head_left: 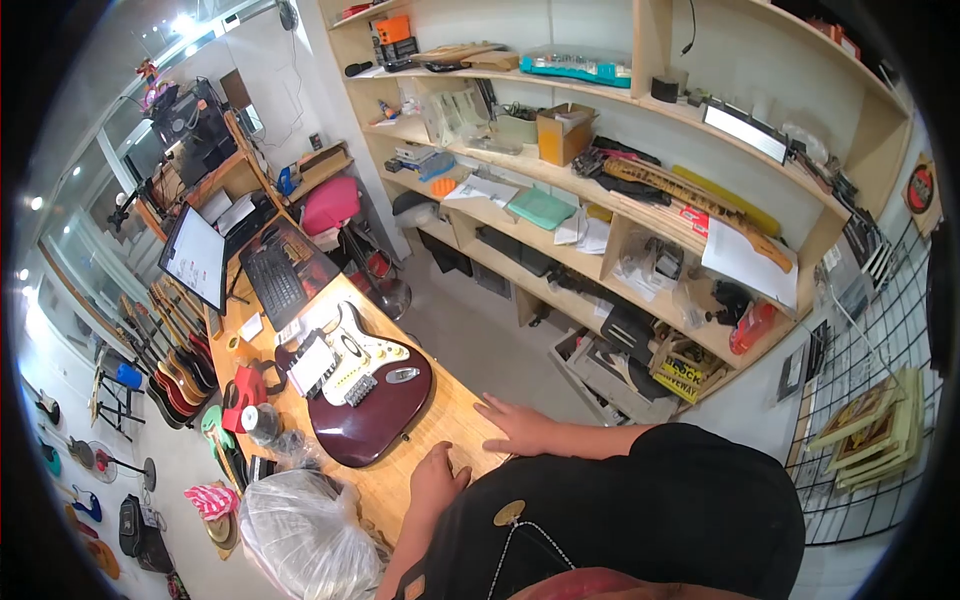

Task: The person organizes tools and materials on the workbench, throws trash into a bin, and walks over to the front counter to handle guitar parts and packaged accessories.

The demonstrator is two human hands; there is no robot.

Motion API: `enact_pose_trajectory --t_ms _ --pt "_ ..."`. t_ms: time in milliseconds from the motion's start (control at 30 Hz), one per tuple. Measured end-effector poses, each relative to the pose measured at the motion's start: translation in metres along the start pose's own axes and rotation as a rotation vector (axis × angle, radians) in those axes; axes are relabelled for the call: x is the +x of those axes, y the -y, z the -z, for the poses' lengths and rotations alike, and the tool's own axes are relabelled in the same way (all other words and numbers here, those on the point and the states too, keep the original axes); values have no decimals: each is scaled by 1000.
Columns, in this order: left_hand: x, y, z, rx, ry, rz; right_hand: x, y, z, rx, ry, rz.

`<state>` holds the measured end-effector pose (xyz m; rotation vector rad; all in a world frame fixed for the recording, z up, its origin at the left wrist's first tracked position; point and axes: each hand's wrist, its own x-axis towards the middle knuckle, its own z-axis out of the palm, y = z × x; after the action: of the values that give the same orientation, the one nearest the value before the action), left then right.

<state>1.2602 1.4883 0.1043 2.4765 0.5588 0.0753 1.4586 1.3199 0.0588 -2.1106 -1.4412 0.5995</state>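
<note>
My right hand (516,426) rests at the edge of the wooden workbench (470,405) with its fingers spread, holding nothing. Close beside it, my left hand (436,478) is over the bench, loosely curled, with a gap between thumb and fingers; nothing shows in it. Just beyond both hands lies a dark red electric guitar body (365,425) with a white pickguard (352,345). A white sheet or card (313,364) lies across its upper left part. Neither hand touches the guitar.
A clear plastic bag (300,525) bulges at the bench's near left end. Behind the guitar are a red object (243,398), a keyboard (275,285) and a monitor (195,255). Shelves (590,185) full of parts line the wall; a pink stool (332,205) stands beside the bench.
</note>
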Motion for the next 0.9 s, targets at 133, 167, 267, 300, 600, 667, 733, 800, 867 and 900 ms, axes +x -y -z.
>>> enact_pose_trajectory --t_ms 133,167,267,300,600,667,733,800,867,900 --pt "0 3 0 17 27 -14 -3 1 -3 -37 -243 155" --pt "1 8 -2 45 35 -58 -2 -1 -1 -80 -224 164" --pt "1 6 -2 51 24 -51 -1 7 8 -191 -114 118" --pt "0 4 -1 25 14 -30 2 6 5 -218 -45 60" --pt "-1 8 -3 21 -12 -30 4 10 7 -332 -82 106" --pt "0 11 -7 51 -18 -49 5 2 -3 -320 -13 54" --pt "-1 11 -8 27 -33 -34 9 1 -4 -132 41 -22" --pt "-2 8 -5 0 -31 12 8 3 -3 -178 -15 -7" --pt "-3 2 -2 -31 -2 81 5 3 -5 -168 -106 36" --pt "-2 6 -4 0 -9 24 4 3 -6 -138 -169 75"
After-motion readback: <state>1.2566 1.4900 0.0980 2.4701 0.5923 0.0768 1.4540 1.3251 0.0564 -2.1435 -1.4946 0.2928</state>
